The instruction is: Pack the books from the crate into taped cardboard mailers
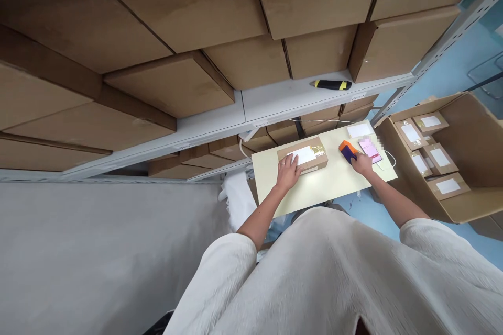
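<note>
Right hand (361, 163) closed around orange-and-navy handheld scanner (348, 152); left hand (288, 171) open, flat on taped cardboard parcel (312, 159), white label under fingers. Both over pale yellow table (271, 172). Pink-screened device (370, 150) just beside scanner; open carton of small boxes (396, 141) past table edge.

The person wore a loose, cream-white top (314, 277) of soft, lightly creased fabric, its wide sleeves (231, 267) ending around the elbows. What looked like a small silver ring (283, 164) sat on a finger of the left hand (288, 171).
</note>
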Available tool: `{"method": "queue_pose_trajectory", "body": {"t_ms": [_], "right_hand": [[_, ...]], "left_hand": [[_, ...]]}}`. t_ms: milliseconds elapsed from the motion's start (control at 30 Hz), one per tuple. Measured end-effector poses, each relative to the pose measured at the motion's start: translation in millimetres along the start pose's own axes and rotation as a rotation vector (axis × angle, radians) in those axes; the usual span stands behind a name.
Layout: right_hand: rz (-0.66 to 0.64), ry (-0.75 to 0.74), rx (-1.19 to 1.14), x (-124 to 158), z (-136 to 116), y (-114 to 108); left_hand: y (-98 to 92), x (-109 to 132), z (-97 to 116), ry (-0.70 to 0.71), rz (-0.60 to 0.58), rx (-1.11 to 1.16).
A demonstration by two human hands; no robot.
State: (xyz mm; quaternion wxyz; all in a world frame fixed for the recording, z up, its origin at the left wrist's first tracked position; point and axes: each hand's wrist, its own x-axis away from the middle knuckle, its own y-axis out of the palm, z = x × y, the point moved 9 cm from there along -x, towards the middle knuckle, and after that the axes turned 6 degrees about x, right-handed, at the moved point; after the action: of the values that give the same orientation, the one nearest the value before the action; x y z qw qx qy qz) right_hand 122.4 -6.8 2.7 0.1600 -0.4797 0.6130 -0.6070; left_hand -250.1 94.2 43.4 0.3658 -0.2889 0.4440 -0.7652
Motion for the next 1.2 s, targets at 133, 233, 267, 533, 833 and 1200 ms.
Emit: {"method": "queue_pose_trajectory", "body": {"t_ms": [133, 233, 267, 533, 833, 1200], "right_hand": [[-0.042, -0.153, -0.258, -6.4, -33.7, -41.1], [-0.100, -0.424, -0.443, -2.0, -85.1, -73.4], [-0.126, -0.501, -0.473, 0.9, -103.7, -81.1], [-0.361, -0.699, -0.467, 5.9, -215.0, -70.0], [-0.264, -0.646, -0.252, 2.8, -221.6, -66.8], [-0.184, -0.743, -0.220, 8.1, -224.9, -68.8]], "left_hand": [[-2.2, -1.3, 0.7, 0.002, 0.013, 0.027], [-3.9, -2.2, 2.4, 0.008, 0.026, 0.048], [-4.3, -2.4, 2.9, 0.009, 0.031, 0.054], [-6.3, -1.7, 3.8, 0.026, 0.070, 0.106], [-7.3, -1.1, 3.7, 0.027, 0.066, 0.115], [-6.9, -2.1, -3.2, 0.033, 0.108, 0.187]]}}
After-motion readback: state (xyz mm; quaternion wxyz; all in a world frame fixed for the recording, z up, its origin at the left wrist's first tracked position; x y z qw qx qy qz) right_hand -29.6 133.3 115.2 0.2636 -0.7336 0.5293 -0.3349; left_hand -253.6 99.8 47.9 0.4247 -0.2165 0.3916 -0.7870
